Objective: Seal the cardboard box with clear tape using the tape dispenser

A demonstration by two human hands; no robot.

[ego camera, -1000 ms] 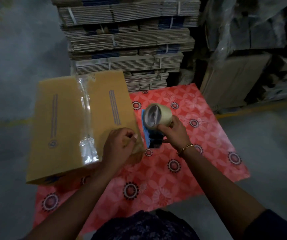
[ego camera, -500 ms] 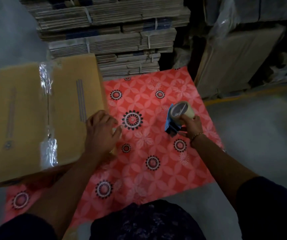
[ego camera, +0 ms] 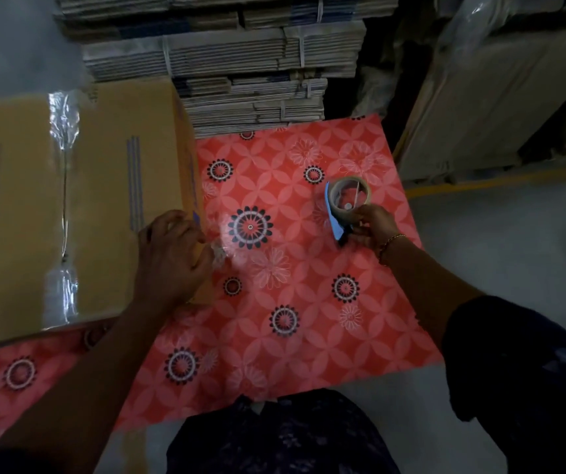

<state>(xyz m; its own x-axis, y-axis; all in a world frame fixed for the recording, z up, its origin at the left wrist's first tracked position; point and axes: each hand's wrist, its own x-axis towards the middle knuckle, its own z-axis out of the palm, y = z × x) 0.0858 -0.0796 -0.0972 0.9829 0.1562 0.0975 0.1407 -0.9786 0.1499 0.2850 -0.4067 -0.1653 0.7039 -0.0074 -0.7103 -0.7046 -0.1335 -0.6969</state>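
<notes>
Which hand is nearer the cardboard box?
Left. The left hand rests on the box's near right corner; the right hand holds the tape dispenser well off to its right, over the mat.

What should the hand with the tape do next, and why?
Probably set the dispenser down on the mat. Tape already runs along the box seam, the right hand holds it away from the box, and the left hand rests at the box's edge.

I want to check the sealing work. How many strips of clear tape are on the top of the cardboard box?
1. One strip of clear tape runs along the centre seam of the cardboard box. Any tape on the box's sides is hidden from this view.
</notes>
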